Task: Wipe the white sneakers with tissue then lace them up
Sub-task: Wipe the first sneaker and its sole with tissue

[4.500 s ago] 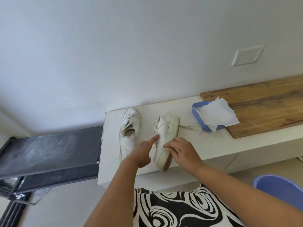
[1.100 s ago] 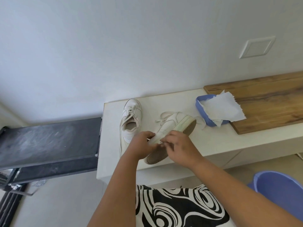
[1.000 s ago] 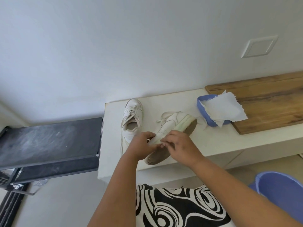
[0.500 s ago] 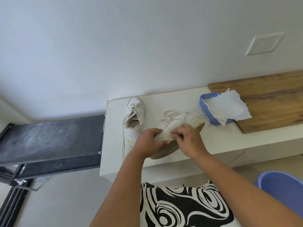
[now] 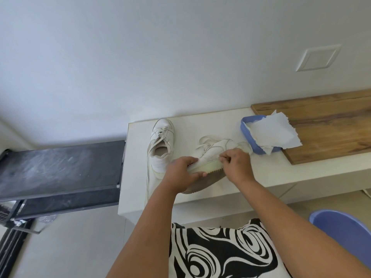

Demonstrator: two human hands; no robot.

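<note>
The white sneaker [image 5: 212, 155] you are working on lies tipped on its side near the front edge of the white counter [image 5: 267, 173], its tan ribbed outsole [image 5: 204, 182] turned toward you and its toe pointing right, toward the tissue box. Your left hand [image 5: 181, 172] grips the heel end, fingers curled over the upper and the thumb lying along the pale edge of the sole. Your right hand [image 5: 235, 164] sits on the forward part of the shoe with its fingers bunched tight in a pinch against the side of the upper; whatever is pinched there is too small to make out, so you cannot tell whether it is tissue or lace. Loose laces [image 5: 205, 140] loop out of the shoe on its far side. The second sneaker [image 5: 161, 145] stands upright just to the left, toe toward the wall and its opening facing up, with a lace end [image 5: 148, 177] trailing down along the counter toward the front edge. To the right of the tipped shoe, close to its toe, a blue tissue box [image 5: 249, 137] holds a white tissue sheet [image 5: 273, 133] that fans up and over its rim. The box rests at the left end of a wooden board [image 5: 329, 127] lying on the counter. Left of the counter and lower is a dark, dusty shelf [image 5: 60, 169], and a blue basin [image 5: 345, 229] stands on the floor at the lower right.
</note>
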